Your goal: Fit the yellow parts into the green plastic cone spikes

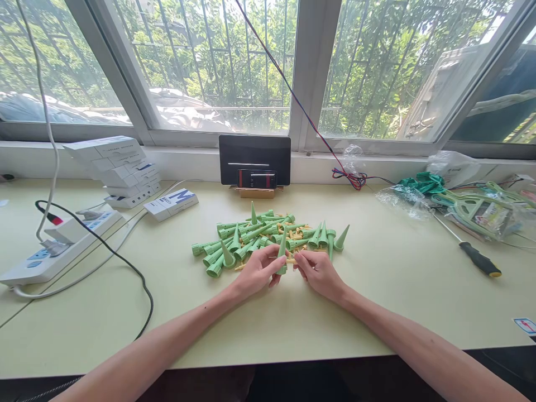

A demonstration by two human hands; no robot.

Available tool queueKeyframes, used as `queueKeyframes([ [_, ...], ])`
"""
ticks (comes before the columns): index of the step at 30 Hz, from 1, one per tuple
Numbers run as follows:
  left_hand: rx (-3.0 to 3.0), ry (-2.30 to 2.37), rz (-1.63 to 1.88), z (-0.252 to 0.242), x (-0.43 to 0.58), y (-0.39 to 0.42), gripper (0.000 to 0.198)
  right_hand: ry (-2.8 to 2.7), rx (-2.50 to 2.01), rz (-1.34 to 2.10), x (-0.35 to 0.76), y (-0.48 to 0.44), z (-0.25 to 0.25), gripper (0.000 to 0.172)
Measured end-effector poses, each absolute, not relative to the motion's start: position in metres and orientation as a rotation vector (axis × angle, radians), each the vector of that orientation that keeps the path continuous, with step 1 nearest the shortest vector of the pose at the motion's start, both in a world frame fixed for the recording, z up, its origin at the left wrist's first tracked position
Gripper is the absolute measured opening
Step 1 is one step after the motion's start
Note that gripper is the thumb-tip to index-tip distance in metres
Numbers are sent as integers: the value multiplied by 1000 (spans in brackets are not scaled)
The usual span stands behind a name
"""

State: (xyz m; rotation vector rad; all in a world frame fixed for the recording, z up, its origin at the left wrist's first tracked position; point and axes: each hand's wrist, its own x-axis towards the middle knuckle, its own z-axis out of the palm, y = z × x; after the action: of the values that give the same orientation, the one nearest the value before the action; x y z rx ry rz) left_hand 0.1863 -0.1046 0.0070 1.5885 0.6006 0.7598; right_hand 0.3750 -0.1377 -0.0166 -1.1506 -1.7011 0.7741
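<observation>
My left hand (263, 267) is closed around a green plastic cone spike (282, 248), its tip pointing up. My right hand (317, 271) pinches a small yellow plastic piece (291, 261) at the side of that spike. Whether the piece sits inside the spike or only touches it, I cannot tell. Just beyond both hands lies a pile of similar green cone spikes (228, 229), most on their sides and several upright. More yellow pieces (305, 235) are mixed in among them, partly hidden.
Behind the pile, a phone (257, 178) and a black tablet (255, 148) stand upright. White boxes (171, 204) and a power strip (62, 245) with cables are at left. At right lie a screwdriver (479, 258), green plastic items (477, 205) and clear wrapping (402, 202).
</observation>
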Motion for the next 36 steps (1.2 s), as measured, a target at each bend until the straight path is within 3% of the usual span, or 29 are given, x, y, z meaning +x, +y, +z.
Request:
queueKeyframes([
  [5,1592,598,760,6,187,-104,28,-1635,-1149,814,374,-139,-13,34],
  [19,1587,635,811,12,187,-105,24,-1735,-1092,838,372,-140,-13,34],
  [36,1597,605,771,12,188,-107,29,-1827,-1159,727,374,-138,-17,52],
])
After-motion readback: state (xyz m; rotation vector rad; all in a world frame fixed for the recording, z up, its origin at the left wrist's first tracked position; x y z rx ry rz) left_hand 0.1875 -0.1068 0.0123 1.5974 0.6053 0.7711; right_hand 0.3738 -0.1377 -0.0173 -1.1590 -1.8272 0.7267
